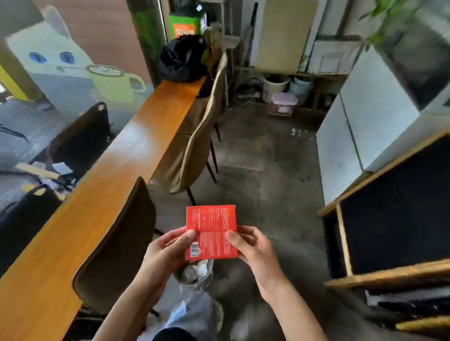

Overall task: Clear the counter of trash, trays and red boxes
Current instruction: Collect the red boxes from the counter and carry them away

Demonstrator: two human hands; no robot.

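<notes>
Red box (211, 231) pinched flat between left hand (168, 252) and right hand (253, 249), thumbs on top, above bin (195, 272), beside worktop (91, 202).

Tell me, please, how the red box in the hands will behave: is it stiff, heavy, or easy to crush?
The red box looks flat and thin like printed cardboard, so probably light. Only the thumbs and fingertips of the left hand and right hand pinch it, which suggests little weight. It may crush under hard squeezing.
</notes>
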